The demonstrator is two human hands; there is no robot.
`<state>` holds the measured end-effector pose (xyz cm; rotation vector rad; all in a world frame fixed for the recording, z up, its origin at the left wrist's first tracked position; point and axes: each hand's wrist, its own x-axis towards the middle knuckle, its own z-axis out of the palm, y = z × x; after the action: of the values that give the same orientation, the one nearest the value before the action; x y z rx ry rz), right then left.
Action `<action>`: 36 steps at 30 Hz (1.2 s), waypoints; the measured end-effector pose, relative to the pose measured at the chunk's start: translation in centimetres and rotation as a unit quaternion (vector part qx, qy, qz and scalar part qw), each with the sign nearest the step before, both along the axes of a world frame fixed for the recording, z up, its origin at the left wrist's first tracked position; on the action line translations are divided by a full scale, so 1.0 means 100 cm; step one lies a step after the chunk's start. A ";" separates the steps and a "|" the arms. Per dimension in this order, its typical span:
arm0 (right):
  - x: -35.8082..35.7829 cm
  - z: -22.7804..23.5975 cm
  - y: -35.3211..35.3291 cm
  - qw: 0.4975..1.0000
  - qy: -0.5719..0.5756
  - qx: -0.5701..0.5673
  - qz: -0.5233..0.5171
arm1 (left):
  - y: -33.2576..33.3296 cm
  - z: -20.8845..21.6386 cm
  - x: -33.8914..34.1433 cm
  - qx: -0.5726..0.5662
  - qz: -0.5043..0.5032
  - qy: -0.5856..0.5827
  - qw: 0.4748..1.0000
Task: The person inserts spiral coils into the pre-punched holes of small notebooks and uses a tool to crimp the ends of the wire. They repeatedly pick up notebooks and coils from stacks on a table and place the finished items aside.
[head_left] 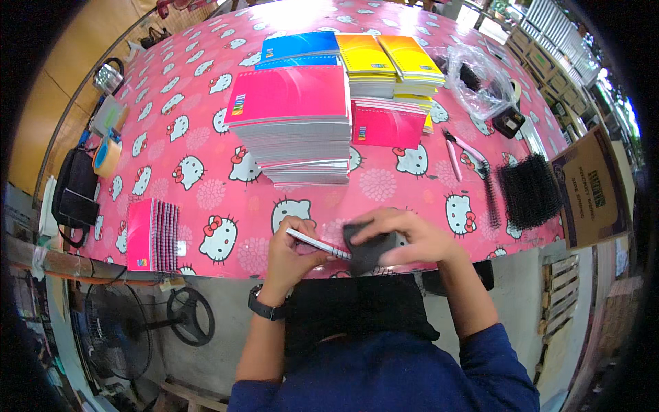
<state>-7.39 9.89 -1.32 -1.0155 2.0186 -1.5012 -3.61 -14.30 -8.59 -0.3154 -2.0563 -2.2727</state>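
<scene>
Near the table's front edge, my left hand [294, 255] is closed around a thin notebook [317, 242], held edge-up so its white page edges and a strip of pink show. My right hand [412, 237] grips a dark grey flat block [364, 253] by its top and side. That block meets the notebook's right end; whether it presses on the pages or overlaps them I cannot tell. Beyond my hands rises a tall stack of pink-covered notebooks [288, 96]. To my left lies a pile of pink notebooks [147, 233] with black spiral binding.
Blue notebooks [298, 44] and yellow notebooks [367, 55] stand at the back. On the right lie pink-handled pliers [454, 154], black plastic coils [528, 192], a clear plastic bag [480, 82] and a cardboard box [594, 185]. A black pouch [74, 185] and tape roll [108, 156] sit far left.
</scene>
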 end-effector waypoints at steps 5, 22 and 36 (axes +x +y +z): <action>-0.003 0.005 -0.006 0.983 -0.111 -0.144 0.037 | -0.004 -0.001 0.000 -0.006 -0.009 0.023 1.000; -0.009 0.014 -0.035 0.998 -0.012 0.017 -0.058 | -0.006 -0.001 -0.001 -0.024 -0.013 0.028 0.999; 0.004 -0.006 -0.012 0.952 0.129 0.107 -0.255 | -0.006 -0.007 0.001 -0.007 -0.013 0.020 1.000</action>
<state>-6.94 8.66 -1.92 -0.6543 2.7188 -1.3862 -3.55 -14.86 -9.29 -0.3876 -2.0605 -2.2478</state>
